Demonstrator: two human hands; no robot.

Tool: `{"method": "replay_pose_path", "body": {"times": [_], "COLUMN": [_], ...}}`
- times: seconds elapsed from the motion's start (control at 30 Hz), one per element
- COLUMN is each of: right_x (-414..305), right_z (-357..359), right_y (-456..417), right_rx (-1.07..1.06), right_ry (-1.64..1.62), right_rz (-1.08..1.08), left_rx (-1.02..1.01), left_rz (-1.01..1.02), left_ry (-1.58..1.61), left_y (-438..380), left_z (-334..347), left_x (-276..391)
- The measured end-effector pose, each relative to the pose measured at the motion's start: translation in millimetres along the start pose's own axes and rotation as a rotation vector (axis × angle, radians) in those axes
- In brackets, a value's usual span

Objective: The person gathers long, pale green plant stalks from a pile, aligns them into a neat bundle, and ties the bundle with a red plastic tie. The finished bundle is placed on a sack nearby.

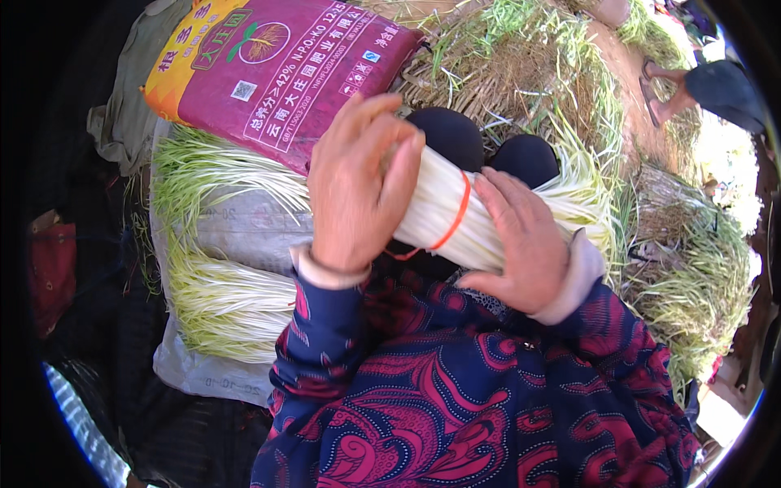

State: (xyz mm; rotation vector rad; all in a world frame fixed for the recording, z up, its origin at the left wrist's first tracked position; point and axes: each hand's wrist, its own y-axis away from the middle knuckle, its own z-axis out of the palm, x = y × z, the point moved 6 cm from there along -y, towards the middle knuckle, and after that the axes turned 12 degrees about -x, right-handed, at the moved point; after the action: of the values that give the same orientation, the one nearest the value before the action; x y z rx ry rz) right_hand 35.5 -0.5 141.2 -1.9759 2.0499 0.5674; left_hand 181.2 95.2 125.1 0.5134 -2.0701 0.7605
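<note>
A bundle of pale, thin-stemmed vegetable stalks [439, 207] lies across my lap, an orange-red tie [459, 213] looped around its middle. My right hand [526, 244] rests on the bundle just beyond the tie, thumb and fingers spread over its sides. At the bundle's other end is my left hand [366, 177], slightly blurred, with curled fingers; whether it grips the stalk ends is hidden. Left of me, two piles of similar stalks, an upper one [226, 168] and a lower one [232, 305], lie on a pale plastic sheet [244, 229].
A full purple and yellow fertilizer sack [274, 73] lies beyond the left pile. Heaps of rooted green stalks, one ahead [518, 67] and another at right [689, 280], cover the ground. A person's sandalled foot [656, 104] is at upper right. Dark cloth [201, 439] spreads at lower left.
</note>
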Motion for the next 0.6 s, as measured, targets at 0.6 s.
{"method": "replay_pose_path", "body": {"times": [0.6], "right_x": [46], "right_z": [3], "right_y": [-19], "right_rx": [-0.206], "right_ry": [-0.234], "right_rz": [-0.089], "left_rx": [0.082], "left_rz": [0.131], "left_ry": [0.243], "left_y": [31], "left_z": [-17], "left_x": [-19]}}
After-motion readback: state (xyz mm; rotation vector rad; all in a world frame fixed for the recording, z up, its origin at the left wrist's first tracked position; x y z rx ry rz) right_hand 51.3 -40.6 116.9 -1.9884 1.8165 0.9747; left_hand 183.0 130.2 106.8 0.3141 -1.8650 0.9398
